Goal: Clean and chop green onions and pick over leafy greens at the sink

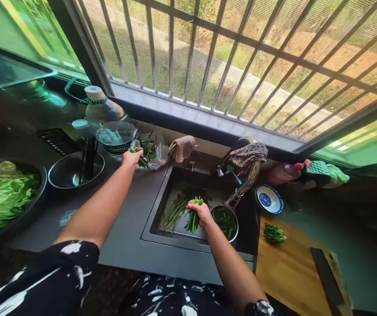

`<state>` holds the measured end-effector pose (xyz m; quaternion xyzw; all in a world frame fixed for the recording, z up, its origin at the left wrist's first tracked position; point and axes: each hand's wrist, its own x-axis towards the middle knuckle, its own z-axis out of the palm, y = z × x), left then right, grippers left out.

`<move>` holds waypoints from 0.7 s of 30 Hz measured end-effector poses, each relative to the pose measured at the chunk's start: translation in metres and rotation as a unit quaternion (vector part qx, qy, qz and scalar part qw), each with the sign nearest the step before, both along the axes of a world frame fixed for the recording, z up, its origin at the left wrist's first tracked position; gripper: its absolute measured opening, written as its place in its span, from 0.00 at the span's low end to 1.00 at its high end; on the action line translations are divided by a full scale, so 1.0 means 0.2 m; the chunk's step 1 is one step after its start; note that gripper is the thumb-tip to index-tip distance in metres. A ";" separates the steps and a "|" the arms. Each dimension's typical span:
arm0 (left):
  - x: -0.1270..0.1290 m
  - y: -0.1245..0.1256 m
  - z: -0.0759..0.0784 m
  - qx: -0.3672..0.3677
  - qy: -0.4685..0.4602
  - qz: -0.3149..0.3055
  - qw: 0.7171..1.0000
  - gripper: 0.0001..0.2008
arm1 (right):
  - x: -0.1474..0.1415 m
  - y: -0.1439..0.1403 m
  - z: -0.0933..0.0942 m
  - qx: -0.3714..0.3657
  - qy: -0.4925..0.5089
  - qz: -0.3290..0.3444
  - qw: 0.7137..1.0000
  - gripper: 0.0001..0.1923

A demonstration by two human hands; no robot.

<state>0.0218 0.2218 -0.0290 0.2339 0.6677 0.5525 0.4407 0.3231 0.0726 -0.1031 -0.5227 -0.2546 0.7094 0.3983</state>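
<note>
My right hand [202,212] is closed round a bunch of green stems [192,223], held over the sink [157,235]. Below it, longer loose stems [173,214] lie on the sink's bottom. To its right, a round metal bowl [235,239] holds dark green leaves. At the counter's back left, my left hand [132,158] is closed on some short green stem pieces [135,149]. It is at a clear plastic bag [158,161] with more greens inside. The exact kind of stems cannot be made out.
Left stand a large water bottle [104,116], a dark bowl [54,180] and a pan of leafy lettuce [9,197]. Right of the faucet [246,182] are a blue-and-white bowl [276,199] and a cutting board [290,272] with cut greens [274,232] and a knife [327,274].
</note>
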 end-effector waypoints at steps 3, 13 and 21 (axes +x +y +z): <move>0.14 -0.19 -0.04 0.013 -0.141 -0.069 0.988 0.10 | 0.00 0.02 0.01 -0.008 0.010 -0.003 1.000 0.13; 0.61 -0.72 -0.07 -0.071 -0.223 -0.299 0.925 0.31 | -0.06 0.12 0.23 0.018 0.020 0.075 0.997 0.16; 0.67 -0.76 -0.07 -0.059 -0.252 -0.371 0.892 0.15 | 0.00 0.07 0.24 0.008 0.033 0.053 0.998 0.10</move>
